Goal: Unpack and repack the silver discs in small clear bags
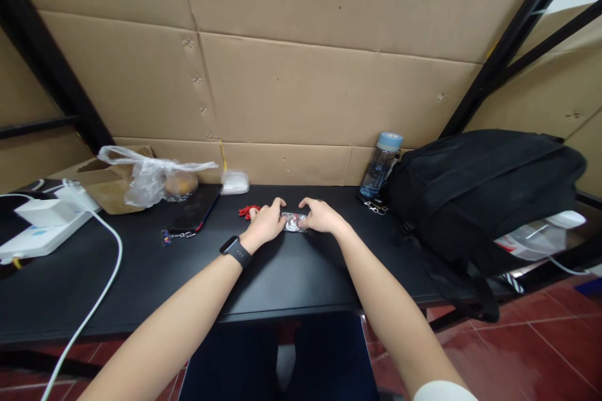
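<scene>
A small, shiny clear plastic packet [294,222] lies low over the black tabletop, between my two hands. Whatever is inside it is too small to make out, though a bit of red shows. My left hand [268,222], with a dark watch on the wrist, grips the packet's left end, its thumb against it and its index finger raised. At the right end, my right hand [322,217] holds it with the thumb, the index finger arched above. The other fingers are partly hidden. Just left of my left hand lies a bundle of red cord [248,212].
Left on the black table [286,288] are a power strip [44,241] with a white cable, a knotted plastic bag [148,178], a dark flat case [194,208] and a keychain [176,237]. A water bottle [380,166] and black backpack [484,194] stand right. Cardboard [282,88] lines the back.
</scene>
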A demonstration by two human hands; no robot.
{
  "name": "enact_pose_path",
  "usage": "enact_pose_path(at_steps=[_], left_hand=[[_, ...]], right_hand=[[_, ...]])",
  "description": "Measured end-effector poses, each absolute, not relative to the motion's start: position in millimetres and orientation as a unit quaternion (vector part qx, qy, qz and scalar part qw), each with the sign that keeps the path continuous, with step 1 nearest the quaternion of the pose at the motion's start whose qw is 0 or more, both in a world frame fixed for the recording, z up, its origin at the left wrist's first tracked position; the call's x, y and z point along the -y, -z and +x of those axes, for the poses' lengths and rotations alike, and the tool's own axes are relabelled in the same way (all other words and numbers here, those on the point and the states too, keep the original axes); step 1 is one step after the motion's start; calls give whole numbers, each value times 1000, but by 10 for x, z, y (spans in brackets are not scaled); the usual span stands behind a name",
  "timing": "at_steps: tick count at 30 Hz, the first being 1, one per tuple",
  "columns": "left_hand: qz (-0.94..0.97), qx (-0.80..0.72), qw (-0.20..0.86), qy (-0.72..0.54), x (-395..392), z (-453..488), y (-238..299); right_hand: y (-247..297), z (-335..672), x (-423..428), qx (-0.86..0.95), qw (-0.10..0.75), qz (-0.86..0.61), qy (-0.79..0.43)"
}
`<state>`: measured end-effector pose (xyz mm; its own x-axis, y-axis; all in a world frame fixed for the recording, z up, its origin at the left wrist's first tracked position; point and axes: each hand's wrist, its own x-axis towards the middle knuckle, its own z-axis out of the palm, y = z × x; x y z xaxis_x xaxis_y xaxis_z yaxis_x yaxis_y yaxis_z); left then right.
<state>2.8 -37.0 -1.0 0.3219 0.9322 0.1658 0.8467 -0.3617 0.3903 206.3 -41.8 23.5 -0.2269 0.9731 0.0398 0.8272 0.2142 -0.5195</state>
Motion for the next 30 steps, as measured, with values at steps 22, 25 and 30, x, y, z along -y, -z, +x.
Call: enact_pose_path(at_steps=[22, 25, 30], left_hand=[[860, -466, 55, -200, 326, -247, -236], [879, -438, 40, -184, 329, -267, -227], [870, -450, 9, -202, 331, -291, -231]], right_hand=[[-240, 2014, 431, 846, 117, -519, -35], [-261, 2013, 431, 850, 117, -512, -39], [-267, 1999, 439, 851, 124, -508, -51]])
